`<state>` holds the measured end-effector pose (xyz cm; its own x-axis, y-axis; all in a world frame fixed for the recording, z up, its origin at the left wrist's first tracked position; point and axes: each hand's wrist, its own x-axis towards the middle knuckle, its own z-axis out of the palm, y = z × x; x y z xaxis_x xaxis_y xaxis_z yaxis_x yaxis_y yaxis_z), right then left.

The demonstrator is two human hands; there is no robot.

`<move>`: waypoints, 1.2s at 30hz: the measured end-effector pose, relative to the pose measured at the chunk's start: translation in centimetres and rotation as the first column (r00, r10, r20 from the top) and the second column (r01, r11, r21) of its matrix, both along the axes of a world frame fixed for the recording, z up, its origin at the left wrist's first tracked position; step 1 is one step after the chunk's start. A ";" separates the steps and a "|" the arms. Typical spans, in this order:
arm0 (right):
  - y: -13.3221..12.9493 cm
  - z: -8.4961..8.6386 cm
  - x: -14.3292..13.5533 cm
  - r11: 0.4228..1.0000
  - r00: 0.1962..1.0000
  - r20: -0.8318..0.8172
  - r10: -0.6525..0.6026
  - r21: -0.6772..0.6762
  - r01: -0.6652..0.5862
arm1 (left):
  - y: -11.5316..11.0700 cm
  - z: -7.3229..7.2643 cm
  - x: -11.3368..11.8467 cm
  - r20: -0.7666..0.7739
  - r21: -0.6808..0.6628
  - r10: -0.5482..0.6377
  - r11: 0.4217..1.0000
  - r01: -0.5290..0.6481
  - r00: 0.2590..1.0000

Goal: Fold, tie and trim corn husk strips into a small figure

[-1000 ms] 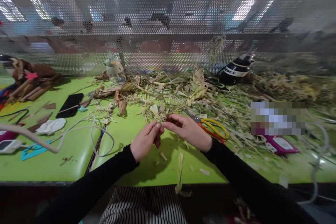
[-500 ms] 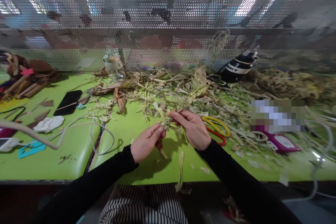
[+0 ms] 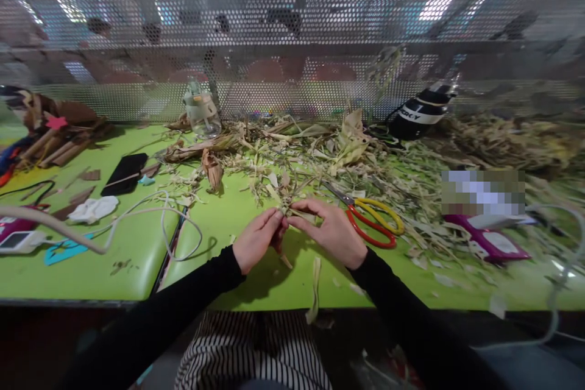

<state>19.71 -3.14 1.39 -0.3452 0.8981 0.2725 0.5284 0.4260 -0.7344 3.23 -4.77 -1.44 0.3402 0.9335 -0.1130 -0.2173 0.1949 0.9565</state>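
Over the green tabletop, my left hand (image 3: pixel 260 237) pinches a small bundle of dried corn husk (image 3: pixel 284 192). Pale leafy ends stick out above the fingers, and a pointed tail hangs below them. My right hand (image 3: pixel 329 230) meets it from the other side, thumb and fingertips closed on a thin husk strip (image 3: pixel 305 214) at the bundle. Where exactly the strip joins the bundle is too small to make out. Just right of that hand lie scissors (image 3: pixel 373 219) with one yellow and one red handle. One loose husk strip (image 3: pixel 315 289) lies near the front edge.
Husk scraps (image 3: pixel 292 140) are heaped along the back, before a perforated metal screen (image 3: pixel 256 24). A clear bottle (image 3: pixel 203 113) and a dark bottle (image 3: pixel 419 114) stand there. Leftward are a black phone (image 3: pixel 124 174) and a looping white cable (image 3: pixel 165 225); rightward, a magenta device (image 3: pixel 496 244).
My right hand has come lower and closer to my left, its fingertips now at the bundle. The scissor blades, hidden before, now show. The whole view has shifted slightly.
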 end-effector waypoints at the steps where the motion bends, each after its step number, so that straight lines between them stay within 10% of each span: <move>1: -0.2 0.0 0.0 0.999 1.000 0.026 0.000 0.045 -0.001 | 0.1 -0.1 -0.1 -0.034 0.015 -0.022 1.000 0.023 0.999; 7: -1.3 -0.2 -0.5 0.983 0.988 0.123 -0.092 0.172 0.070 | -0.1 -0.5 0.0 -0.188 0.083 -0.107 0.989 0.125 0.976; 16: -3.1 -1.7 -1.6 0.962 0.969 0.123 -0.215 0.197 0.188 | -1.1 -0.3 -0.1 -0.511 0.432 0.172 0.898 0.079 0.842; 22: -1.0 0.4 1.7 0.992 0.979 0.198 -0.051 0.126 0.027 | -0.1 0.5 -0.8 -0.387 0.250 0.104 0.968 -0.004 0.916; 27: 6.6 2.9 9.9 0.901 0.813 0.387 -0.435 0.193 0.390 | 1.0 0.4 -1.7 -0.106 0.076 0.113 0.991 -0.106 0.988; 33: 11.2 2.3 12.4 0.898 0.818 0.395 -0.418 0.042 0.439 | 2.1 0.2 -2.0 0.047 -0.018 0.161 0.987 -0.160 0.986; 36: 11.6 4.6 11.8 0.910 0.864 0.298 -0.406 0.042 0.413 | 3.0 0.2 -2.5 0.145 -0.108 0.228 0.971 -0.213 0.963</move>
<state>31.50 8.47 6.00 -0.0056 0.9808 0.1950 0.8442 0.1091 -0.5248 0.72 -1.82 -1.22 0.1470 0.9757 -0.1626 -0.4085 0.2096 0.8884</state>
